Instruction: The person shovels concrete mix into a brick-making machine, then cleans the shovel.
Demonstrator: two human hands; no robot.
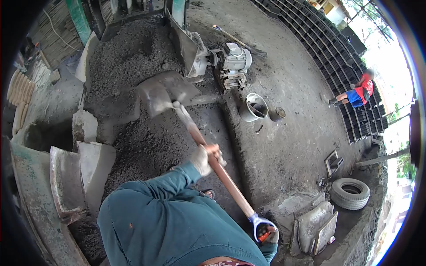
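Observation:
A shovel with a wooden shaft (227,188) runs diagonally in front of me. My left hand (205,158), in a pale glove, is closed around the middle of the shaft. Down at the right, my right hand (269,234) grips the red bar inside the white D-shaped handle (254,224); its fingers are partly hidden. The broad grey blade (156,98) lies at the edge of a heap of dark grit (133,57). More loose grit (142,148) covers the floor below the blade.
An electric motor (236,60) stands beside the heap, near a white bucket (254,107) and a small can (278,114). Curved metal plates (66,181) stand left. A tire (350,193) lies right. A person in red (364,86) is beside racks of dark blocks (310,40).

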